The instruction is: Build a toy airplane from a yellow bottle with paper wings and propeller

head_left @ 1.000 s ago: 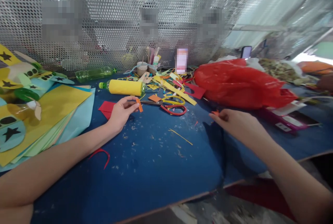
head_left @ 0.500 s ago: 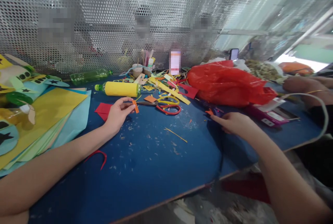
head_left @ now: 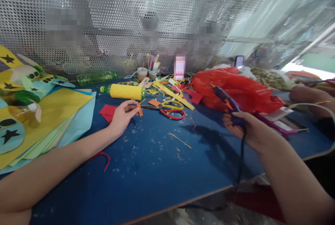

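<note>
Between the thumb and fingers of my left hand is a small folded strip of orange paper, held above the blue table. My right hand grips a dark purple hot glue gun with an orange trigger, its nozzle pointing up and to the left; a black cord hangs down from it. Scissors with red and yellow handles lie just right of my left hand. A red paper piece is partly behind that hand. Behind it lies a green bottle wrapped in yellow paper.
Coloured paper sheets and decorated bottle crafts crowd the left side. Paper scraps are heaped at the back, beside a red plastic bag. Another person's arm rests at the far right. A red curved strip lies in front.
My right hand has lifted the glue gun off the table, nozzle tilting upward. My left hand still pinches the orange strip. The whole view has shifted slightly.
</note>
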### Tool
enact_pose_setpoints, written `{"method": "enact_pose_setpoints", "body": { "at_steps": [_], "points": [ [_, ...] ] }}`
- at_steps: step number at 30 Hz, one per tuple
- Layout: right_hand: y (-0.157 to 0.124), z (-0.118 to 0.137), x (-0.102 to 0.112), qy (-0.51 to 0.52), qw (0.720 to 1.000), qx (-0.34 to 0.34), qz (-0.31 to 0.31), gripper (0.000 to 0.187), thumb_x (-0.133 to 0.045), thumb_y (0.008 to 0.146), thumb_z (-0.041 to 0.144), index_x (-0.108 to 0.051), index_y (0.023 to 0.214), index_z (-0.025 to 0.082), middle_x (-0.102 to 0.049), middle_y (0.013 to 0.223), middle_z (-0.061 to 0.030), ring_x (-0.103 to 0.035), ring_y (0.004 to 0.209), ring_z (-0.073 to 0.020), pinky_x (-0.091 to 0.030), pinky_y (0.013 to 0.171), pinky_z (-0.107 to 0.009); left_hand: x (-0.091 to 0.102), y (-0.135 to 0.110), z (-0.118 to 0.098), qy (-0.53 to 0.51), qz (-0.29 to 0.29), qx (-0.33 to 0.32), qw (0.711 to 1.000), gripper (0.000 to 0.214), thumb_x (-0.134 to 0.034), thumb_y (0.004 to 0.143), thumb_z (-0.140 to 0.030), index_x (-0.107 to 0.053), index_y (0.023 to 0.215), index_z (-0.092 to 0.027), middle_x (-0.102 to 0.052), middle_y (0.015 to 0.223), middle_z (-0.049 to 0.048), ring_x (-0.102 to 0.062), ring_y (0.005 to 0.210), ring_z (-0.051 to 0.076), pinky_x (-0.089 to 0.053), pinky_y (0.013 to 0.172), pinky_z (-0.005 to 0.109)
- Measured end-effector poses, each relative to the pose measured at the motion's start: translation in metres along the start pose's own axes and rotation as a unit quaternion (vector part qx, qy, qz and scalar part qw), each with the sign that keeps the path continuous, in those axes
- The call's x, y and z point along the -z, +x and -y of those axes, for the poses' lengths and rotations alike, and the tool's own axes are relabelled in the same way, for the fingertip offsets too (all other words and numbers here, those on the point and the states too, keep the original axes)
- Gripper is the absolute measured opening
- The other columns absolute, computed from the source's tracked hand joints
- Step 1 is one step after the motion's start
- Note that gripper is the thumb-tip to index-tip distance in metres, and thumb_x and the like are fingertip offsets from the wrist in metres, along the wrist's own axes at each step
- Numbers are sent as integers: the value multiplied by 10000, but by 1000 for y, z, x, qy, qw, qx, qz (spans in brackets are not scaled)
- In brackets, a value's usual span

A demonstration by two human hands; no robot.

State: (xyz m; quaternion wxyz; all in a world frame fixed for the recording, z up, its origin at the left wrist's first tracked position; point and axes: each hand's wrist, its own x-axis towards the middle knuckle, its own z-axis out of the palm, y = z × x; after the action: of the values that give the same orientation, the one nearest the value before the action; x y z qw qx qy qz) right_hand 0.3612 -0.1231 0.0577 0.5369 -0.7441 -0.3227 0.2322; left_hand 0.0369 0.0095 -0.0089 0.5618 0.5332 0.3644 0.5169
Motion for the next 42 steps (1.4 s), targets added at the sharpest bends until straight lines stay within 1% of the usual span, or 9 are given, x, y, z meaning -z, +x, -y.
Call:
{"method": "enact_pose_setpoints", "body": {
  "at_steps": [2,5,9,12,16,21,25,35,42],
  "points": [
    [-2,17,-17,153,980,-110,67,113,-547,650,106,-628,641,184,-634,697,-105,-595,568,-127,-514,494,-190,0,1,1,6,-2,-4,1000,359,-792,610,-307,-622,896,-171,-694,745,12,-634,670,141,-513,694,287],
    [-9,41,-51,225,959,-110,132,120,-526,651,95,-619,702,152,-668,768,-109,-583,581,-104,-503,499,-156,0,1,1,10,-8,-8,1000,350,-783,619,-311,-621,896,-174,-689,737,11,-631,662,144,-515,699,297],
    [-22,55,-102,176,959,13,222,93,-546,653,162,-585,734,187,-695,798,-109,-648,711,-194,-540,563,-274,1,0,0,10,-25,-19,999,333,-770,628,-304,-616,894,-176,-678,739,9,-626,676,149,-512,705,304],
    [-30,52,-135,148,936,107,302,106,-569,668,201,-565,772,224,-705,856,-76,-656,790,-211,-548,673,-328,3,0,0,22,-58,-37,997,310,-759,639,-299,-620,889,-181,-674,789,15,-633,730,158,-507,722,302],
    [-35,39,-163,114,916,193,332,201,-628,702,286,-579,888,227,-685,901,-43,-632,804,-191,-519,760,-347,5,1,0,31,-94,-41,994,297,-746,643,-275,-618,894,-180,-658,811,14,-635,773,161,-501,744,298],
    [-37,13,-172,59,918,212,330,290,-613,767,499,-580,744,212,-617,735,-28,-572,748,-196,-479,760,-355,4,2,0,7,-81,-26,996,271,-730,657,-250,-602,887,-181,-666,784,9,-646,733,157,-529,733,311],
    [-43,0,-169,29,908,214,359,360,-569,794,555,-588,706,206,-629,749,-48,-583,769,-210,-479,773,-363,4,2,1,7,-70,-27,997,258,-725,668,-235,-602,889,-184,-672,757,5,-653,714,161,-543,733,326],
    [-40,-6,-166,-50,889,270,366,468,-451,874,557,-520,577,202,-572,595,-42,-566,618,-178,-452,657,-332,5,2,3,35,-51,-27,998,229,-691,711,-211,-605,922,-182,-666,776,13,-645,723,157,-537,708,308],
    [-41,-1,-164,-43,889,218,400,450,-479,852,597,-459,618,213,-492,470,24,-512,426,-130,-418,502,-287,4,1,4,40,-41,-42,997,209,-671,715,-148,-621,914,-182,-656,762,6,-624,700,140,-533,663,281]
  ]
}}
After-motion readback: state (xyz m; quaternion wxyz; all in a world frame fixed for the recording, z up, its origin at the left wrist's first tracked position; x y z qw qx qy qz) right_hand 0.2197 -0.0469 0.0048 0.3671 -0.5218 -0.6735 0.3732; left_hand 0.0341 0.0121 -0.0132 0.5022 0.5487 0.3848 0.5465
